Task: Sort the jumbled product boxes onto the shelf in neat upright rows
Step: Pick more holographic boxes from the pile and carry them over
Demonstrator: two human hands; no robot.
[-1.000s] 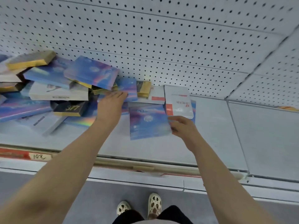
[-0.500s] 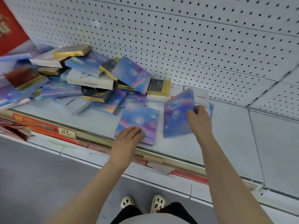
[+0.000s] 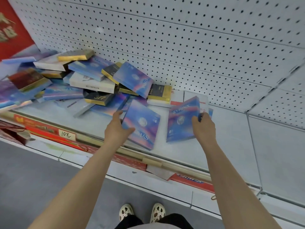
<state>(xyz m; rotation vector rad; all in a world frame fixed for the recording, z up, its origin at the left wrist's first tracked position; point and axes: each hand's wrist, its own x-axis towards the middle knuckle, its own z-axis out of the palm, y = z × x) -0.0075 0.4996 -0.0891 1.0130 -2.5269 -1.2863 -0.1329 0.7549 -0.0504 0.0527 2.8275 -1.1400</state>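
A blue iridescent box marked SYRINX stands upright on the white shelf, in front of a white box with red print. My right hand holds the upright box at its right edge. A second blue box is tilted, lifted at its left side, and my left hand grips that left edge with the thumb on its face. A jumbled pile of blue, white and black-and-gold boxes fills the shelf to the left.
Pegboard backs the shelf. A red sign stands at the far left. The shelf's front rail carries a "10" price tag and red strips. My feet stand on grey floor below.
My left hand has moved from the near edge of the flat blue box to its left edge and tipped it up. My right hand still steadies the upright blue box.
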